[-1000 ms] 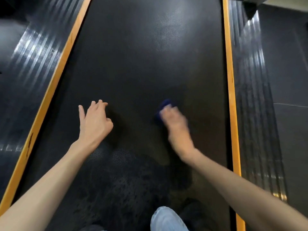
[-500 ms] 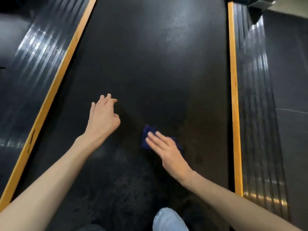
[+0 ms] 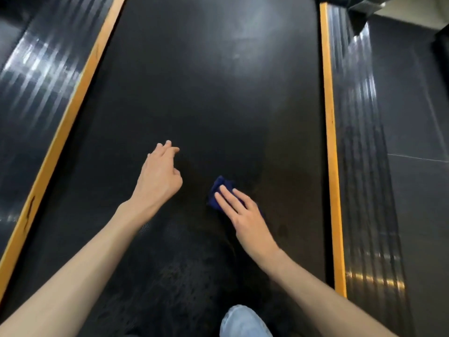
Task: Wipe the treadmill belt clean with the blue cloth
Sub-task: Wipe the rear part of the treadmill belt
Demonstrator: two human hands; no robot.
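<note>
The black treadmill belt (image 3: 213, 93) fills the middle of the view. A small crumpled blue cloth (image 3: 220, 188) lies on it just right of centre. My right hand (image 3: 243, 215) presses flat on the cloth with straight fingers and covers most of it. My left hand (image 3: 158, 176) is to the left of the cloth, apart from it, with fingers loosely bent over the belt and nothing in them.
Orange strips run along both belt edges, the left strip (image 3: 68, 113) and the right strip (image 3: 331, 142). Ribbed dark side rails (image 3: 362, 154) lie outside them. Dark floor tiles (image 3: 418, 117) are at the right. My knee in light jeans (image 3: 243, 322) shows at the bottom.
My right hand pulled the cloth from farther up the belt back toward me and to the left. My left hand shifted a little to the right on the belt.
</note>
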